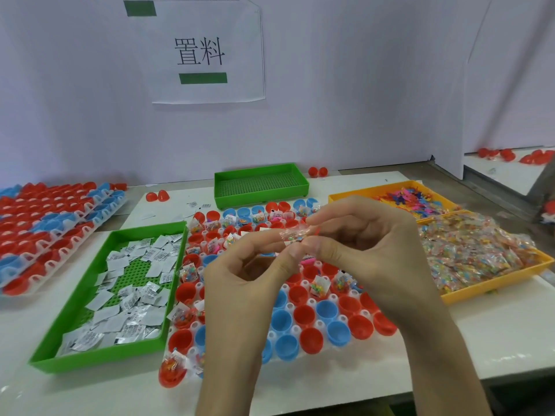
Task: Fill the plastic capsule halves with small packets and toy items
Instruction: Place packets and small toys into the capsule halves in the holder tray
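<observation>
A white holder tray (399,343) in front of me carries red and blue capsule halves (303,316); several at the back and left hold clear candy packets and white slips, the near ones are empty. Above the tray's middle, my left hand (249,271) and my right hand (360,244) pinch the same clear packet of coloured bits (295,235) between thumbs and fingertips. A green tray (90,271) of small white packets (132,283) lies to the left. At right, an orange tray (495,280) is heaped with clear candy packets (468,250), and behind it another orange tray holds small coloured toys (411,198).
An empty green tray (261,181) stands at the back. Stacked trays of red and blue capsule halves (51,217) fill the far left. Loose red halves (157,196) lie near the wall, which bears a paper sign (207,49). The table's front edge runs below my wrists.
</observation>
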A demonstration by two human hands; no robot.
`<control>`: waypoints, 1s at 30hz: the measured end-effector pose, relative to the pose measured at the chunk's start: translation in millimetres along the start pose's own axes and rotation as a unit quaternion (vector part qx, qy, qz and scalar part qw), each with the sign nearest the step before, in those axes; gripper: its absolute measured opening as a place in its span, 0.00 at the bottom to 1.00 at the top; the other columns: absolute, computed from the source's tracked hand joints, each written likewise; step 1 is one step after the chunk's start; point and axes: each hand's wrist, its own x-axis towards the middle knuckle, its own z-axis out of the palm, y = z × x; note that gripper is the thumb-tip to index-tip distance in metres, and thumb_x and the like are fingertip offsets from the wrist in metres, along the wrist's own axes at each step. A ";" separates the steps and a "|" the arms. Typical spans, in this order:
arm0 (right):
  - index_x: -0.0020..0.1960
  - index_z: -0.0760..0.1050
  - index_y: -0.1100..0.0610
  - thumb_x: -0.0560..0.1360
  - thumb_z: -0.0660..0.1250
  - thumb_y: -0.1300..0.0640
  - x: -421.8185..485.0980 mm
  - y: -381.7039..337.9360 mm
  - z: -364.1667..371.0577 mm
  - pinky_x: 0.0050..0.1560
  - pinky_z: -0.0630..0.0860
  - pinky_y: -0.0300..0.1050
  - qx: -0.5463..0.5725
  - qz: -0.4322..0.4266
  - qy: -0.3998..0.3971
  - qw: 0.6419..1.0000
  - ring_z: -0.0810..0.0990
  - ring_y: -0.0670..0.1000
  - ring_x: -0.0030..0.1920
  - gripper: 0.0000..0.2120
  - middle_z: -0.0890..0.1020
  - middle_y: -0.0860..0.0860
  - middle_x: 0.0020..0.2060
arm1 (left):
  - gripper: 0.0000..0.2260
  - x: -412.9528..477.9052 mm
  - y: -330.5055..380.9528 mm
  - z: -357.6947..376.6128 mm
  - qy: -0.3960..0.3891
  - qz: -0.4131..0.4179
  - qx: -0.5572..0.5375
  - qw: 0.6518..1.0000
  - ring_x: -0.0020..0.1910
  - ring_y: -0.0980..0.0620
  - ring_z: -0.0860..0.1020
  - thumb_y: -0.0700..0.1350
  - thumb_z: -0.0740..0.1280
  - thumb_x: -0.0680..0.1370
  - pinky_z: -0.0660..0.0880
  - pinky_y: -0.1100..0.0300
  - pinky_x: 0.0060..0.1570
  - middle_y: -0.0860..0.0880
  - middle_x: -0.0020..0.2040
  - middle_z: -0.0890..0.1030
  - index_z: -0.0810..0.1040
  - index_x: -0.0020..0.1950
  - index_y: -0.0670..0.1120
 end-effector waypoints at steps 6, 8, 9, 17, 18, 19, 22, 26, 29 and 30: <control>0.46 0.84 0.54 0.68 0.79 0.59 0.7 8.9 5.4 0.39 0.83 0.42 -0.068 0.037 0.028 0.997 0.86 0.48 0.37 0.08 0.87 0.46 0.38 | 0.05 1.6 -4.4 -0.8 0.024 -0.010 0.013 1.000 0.35 0.52 0.85 0.46 0.75 0.69 0.79 0.67 0.37 0.48 0.37 0.86 0.87 0.44 0.53; 0.46 0.84 0.51 0.71 0.76 0.55 1.2 15.2 2.5 0.40 0.82 0.43 -0.101 0.049 0.053 0.992 0.85 0.49 0.37 0.05 0.86 0.43 0.40 | 0.04 5.4 -5.8 -8.3 0.025 -0.001 0.070 0.997 0.36 0.53 0.85 0.45 0.75 0.70 0.79 0.67 0.37 0.50 0.36 0.86 0.88 0.43 0.53; 0.47 0.84 0.50 0.73 0.75 0.54 1.9 17.9 -1.7 0.40 0.82 0.42 -0.103 0.054 0.071 0.991 0.84 0.48 0.36 0.03 0.86 0.43 0.40 | 0.04 8.5 -6.4 -12.6 0.013 0.008 0.124 0.992 0.35 0.55 0.85 0.43 0.76 0.71 0.80 0.67 0.37 0.52 0.36 0.86 0.88 0.41 0.53; 0.45 0.82 0.55 0.78 0.69 0.58 4.6 23.6 -37.0 0.36 0.78 0.35 -0.069 0.047 0.179 0.980 0.82 0.48 0.33 0.05 0.85 0.49 0.36 | 0.03 37.8 -17.5 -7.3 -0.178 0.038 0.497 0.849 0.37 0.65 0.80 0.47 0.75 0.75 0.75 0.74 0.44 0.62 0.36 0.81 0.87 0.47 0.51; 0.45 0.82 0.55 0.78 0.69 0.58 4.3 24.0 -37.9 0.37 0.78 0.35 -0.070 0.047 0.179 0.980 0.82 0.48 0.33 0.05 0.85 0.49 0.36 | 0.03 38.7 -20.7 -5.0 -0.196 0.041 0.510 0.837 0.37 0.65 0.79 0.47 0.74 0.76 0.74 0.75 0.44 0.62 0.37 0.81 0.87 0.48 0.51; 0.45 0.82 0.55 0.78 0.69 0.58 4.0 24.2 -38.5 0.37 0.78 0.36 -0.069 0.046 0.179 0.980 0.82 0.48 0.33 0.05 0.85 0.49 0.36 | 0.04 38.7 -23.9 -3.0 -0.210 0.044 0.520 0.827 0.37 0.65 0.78 0.47 0.73 0.77 0.73 0.75 0.42 0.61 0.37 0.80 0.87 0.49 0.51; 0.45 0.82 0.55 0.78 0.69 0.59 4.0 24.1 -39.4 0.36 0.78 0.35 -0.064 0.044 0.174 0.982 0.82 0.47 0.33 0.05 0.84 0.49 0.35 | 0.04 36.4 -32.5 0.6 -0.225 0.047 0.537 0.812 0.36 0.65 0.77 0.48 0.73 0.77 0.70 0.76 0.40 0.60 0.38 0.81 0.87 0.49 0.51; 0.45 0.81 0.55 0.79 0.68 0.59 3.9 24.2 -40.9 0.36 0.78 0.34 -0.058 0.040 0.171 0.983 0.82 0.46 0.33 0.05 0.84 0.48 0.34 | 0.03 33.2 -40.1 3.9 -0.238 0.048 0.555 0.795 0.37 0.63 0.77 0.46 0.72 0.78 0.68 0.77 0.39 0.57 0.41 0.82 0.87 0.48 0.51; 0.45 0.81 0.55 0.78 0.68 0.59 3.8 23.9 -42.4 0.36 0.78 0.34 -0.057 0.043 0.174 0.982 0.82 0.46 0.33 0.05 0.84 0.48 0.34 | 0.04 33.2 -42.1 7.8 -0.247 0.044 0.564 0.787 0.37 0.62 0.77 0.45 0.71 0.79 0.66 0.79 0.36 0.56 0.42 0.84 0.87 0.49 0.50; 0.45 0.82 0.55 0.78 0.69 0.59 3.8 23.8 -43.1 0.36 0.78 0.35 -0.056 0.044 0.177 0.982 0.82 0.46 0.33 0.05 0.84 0.48 0.34 | 0.05 33.9 -42.2 9.1 -0.248 0.045 0.568 0.784 0.36 0.62 0.76 0.44 0.71 0.79 0.65 0.79 0.35 0.55 0.43 0.84 0.87 0.50 0.50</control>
